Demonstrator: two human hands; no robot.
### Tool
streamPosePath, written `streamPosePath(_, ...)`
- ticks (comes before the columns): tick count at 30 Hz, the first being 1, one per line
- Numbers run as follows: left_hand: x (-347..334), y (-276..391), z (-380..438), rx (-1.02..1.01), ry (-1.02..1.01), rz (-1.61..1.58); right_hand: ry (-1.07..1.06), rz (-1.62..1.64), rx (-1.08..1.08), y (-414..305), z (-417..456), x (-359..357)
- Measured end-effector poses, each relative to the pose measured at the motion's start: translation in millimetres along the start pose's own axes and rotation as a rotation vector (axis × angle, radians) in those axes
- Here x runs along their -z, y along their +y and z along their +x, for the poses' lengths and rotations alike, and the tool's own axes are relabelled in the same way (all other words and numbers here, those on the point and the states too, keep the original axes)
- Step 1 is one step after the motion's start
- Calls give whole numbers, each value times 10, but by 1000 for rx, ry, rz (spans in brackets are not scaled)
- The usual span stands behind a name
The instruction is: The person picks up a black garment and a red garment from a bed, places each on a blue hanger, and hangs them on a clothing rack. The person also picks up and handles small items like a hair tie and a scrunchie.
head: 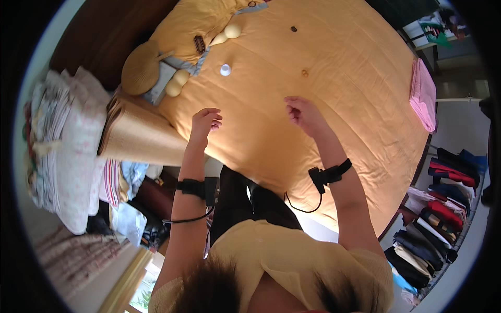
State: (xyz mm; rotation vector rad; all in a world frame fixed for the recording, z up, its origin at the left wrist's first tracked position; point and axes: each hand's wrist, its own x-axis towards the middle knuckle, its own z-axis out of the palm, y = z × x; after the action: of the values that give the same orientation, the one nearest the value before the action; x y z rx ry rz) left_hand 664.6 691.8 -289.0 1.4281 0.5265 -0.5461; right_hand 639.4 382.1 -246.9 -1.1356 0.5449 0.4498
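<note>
My left hand (206,124) hovers over the near left edge of a bed with an orange quilted cover (266,137), fingers loosely curled and nothing seen in them. To the right, my right hand (304,115) is also above the cover, loosely curled, with no object visible in it. A small white cup-like object (225,70) rests beyond my left hand. Past my right hand lie a small amber-brown item (305,72) and, farther off, a small dark item (294,29). Two pale bottle gourds lie at the left, a nearer one (177,83) and a farther one (227,34).
A dark brown beaded item (199,44) lies by an orange pillow (184,27). A palm-leaf fan (141,69) leans beside it. Left stand a rolled or folded mat (145,129) and stacked bedding (74,156). Folded pink cloth (422,96) and folded clothes (438,219) are right.
</note>
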Motion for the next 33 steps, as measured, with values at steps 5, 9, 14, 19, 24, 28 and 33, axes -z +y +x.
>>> streamPosePath(5, -249, -25, 1591, -3, -11, -77, 335, -280, 113, -129, 1291, 701)
streamPosePath(9, -308, -199, 2540, -51, 224, 195, 598, -978, 474, 420, 2474, 1640)
streamPosePath(14, -179, -462, 3182, -315, 272, 680, 844, -1218, 195, 619, 2882, 1605)
streamPosePath(19, 22, -632, 3829, -151, 133, 466, 711, -1328, 131, 762, 3152, 1832)
streamPosePath(24, -124, -268, 4010, -181, 310, 713, 576, -1224, 225, 472, 3523, 1387)
streamPosePath(28, -305, 140, 4176, 20, 168, 495, 612, -1027, 696, -243, 4073, 1039)
streamPosePath(33, -323, -68, 4467, 147, 79, 362, 676, -1094, 662, -837, 4690, 1167)
